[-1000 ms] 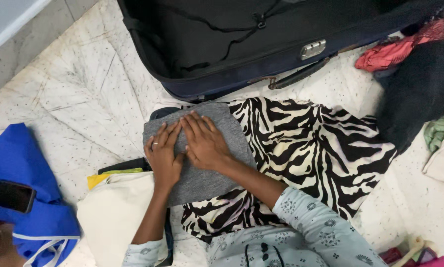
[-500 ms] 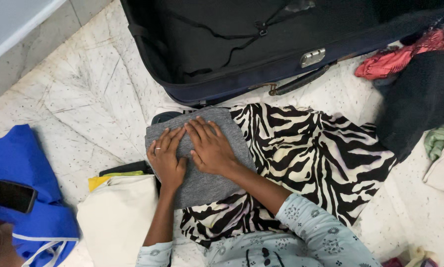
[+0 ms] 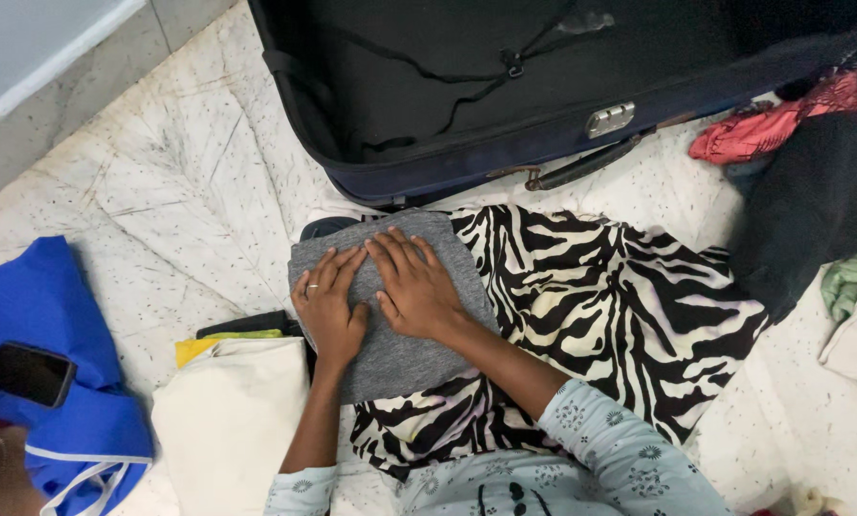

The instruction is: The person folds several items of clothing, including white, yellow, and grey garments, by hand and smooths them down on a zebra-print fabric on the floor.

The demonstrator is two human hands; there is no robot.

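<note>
A folded grey garment point(image 3: 400, 325), soft and finely knitted, is seen at the centre of the frame, laid on a speckled white stone floor point(image 3: 180, 191). Both hands are pressed flat upon it, fingers spread and nothing gripped. The left hand point(image 3: 331, 311), with a ring on one finger, is placed just beside the right hand point(image 3: 417, 287), the two touching at the thumbs. The garment's right edge is overlapped onto a black-and-white zebra-striped cloth point(image 3: 600, 306), loosely crumpled, spread toward the right. An open dark blue suitcase point(image 3: 505, 143) with a black lining and a small silver lock plate is seen across the top. A cream fabric bag point(image 3: 228, 420) is seen at lower left, a blue cloth bag point(image 3: 56, 315) at far left with a black phone point(image 3: 29, 375) resting on it.
</note>
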